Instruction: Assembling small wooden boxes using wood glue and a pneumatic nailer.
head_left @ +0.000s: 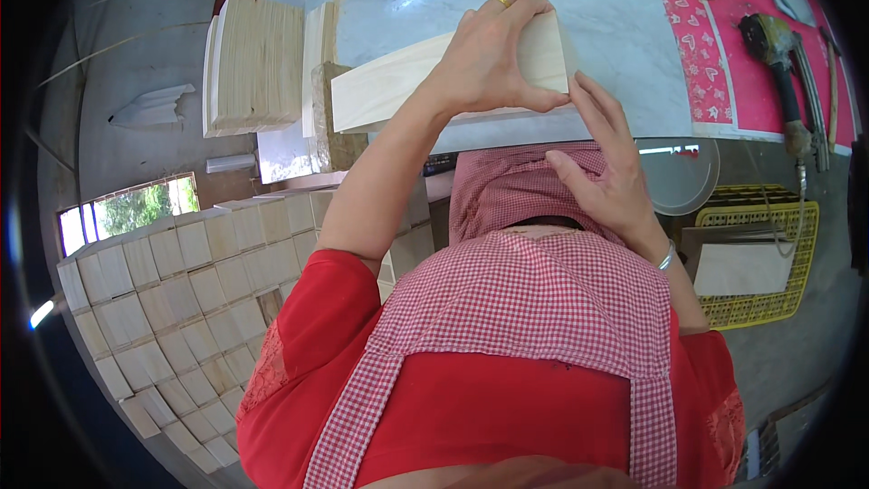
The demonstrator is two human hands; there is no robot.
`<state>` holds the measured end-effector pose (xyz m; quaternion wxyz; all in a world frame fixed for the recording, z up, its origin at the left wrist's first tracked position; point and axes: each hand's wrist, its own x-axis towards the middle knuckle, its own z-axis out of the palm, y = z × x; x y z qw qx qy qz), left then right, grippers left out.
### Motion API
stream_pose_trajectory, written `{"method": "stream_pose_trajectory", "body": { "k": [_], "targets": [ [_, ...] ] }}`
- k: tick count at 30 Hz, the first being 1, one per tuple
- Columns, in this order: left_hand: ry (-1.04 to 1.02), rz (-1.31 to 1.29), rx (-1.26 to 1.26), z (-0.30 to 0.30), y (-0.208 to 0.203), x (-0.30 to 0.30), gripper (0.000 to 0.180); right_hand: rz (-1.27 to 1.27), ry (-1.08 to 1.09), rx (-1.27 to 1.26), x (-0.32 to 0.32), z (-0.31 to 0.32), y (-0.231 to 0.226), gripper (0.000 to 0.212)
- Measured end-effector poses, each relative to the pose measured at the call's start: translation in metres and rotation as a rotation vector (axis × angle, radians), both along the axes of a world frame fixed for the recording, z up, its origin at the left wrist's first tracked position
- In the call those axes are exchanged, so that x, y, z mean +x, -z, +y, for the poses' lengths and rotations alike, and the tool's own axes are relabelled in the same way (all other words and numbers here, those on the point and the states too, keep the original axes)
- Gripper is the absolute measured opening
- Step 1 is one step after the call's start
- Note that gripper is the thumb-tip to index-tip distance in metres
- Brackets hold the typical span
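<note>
A long, pale wooden piece (398,77), perhaps a stack of boards or a box, lies on the grey-blue tabletop (625,54). Its left end sits by a rough wooden block (328,118). My left hand (489,59) spans the piece's right part, thumb on the near edge and fingers over the far edge. At the right end, the outstretched fingertips of my right hand (611,172) touch or nearly touch the near corner. The fingers and thumb of that hand are apart and hold nothing. The underside of the piece is hidden.
Thin boards (258,68) stand stacked at the table's left. A nail gun (769,50) and a hammer (831,81) lie on pink cloth at right. A yellow crate (756,312) holds flat panels. Many wooden boxes (181,281) are piled at lower left.
</note>
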<state>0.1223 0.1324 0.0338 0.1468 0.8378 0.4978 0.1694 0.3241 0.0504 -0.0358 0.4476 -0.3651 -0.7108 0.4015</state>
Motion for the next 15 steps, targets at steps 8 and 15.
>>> {"method": "stream_pose_trajectory", "body": {
  "k": [8, 15],
  "targets": [
    [-0.019, -0.001, -0.026, -0.002, -0.001, -0.001, 0.086, 0.073, 0.007, 0.039, -0.002, 0.004, 0.001, 0.072],
    [-0.018, -0.035, -0.04, -0.001, -0.001, 0.006, 0.085, 0.192, -0.005, 0.078, -0.016, 0.043, -0.006, 0.086]
  ]
}}
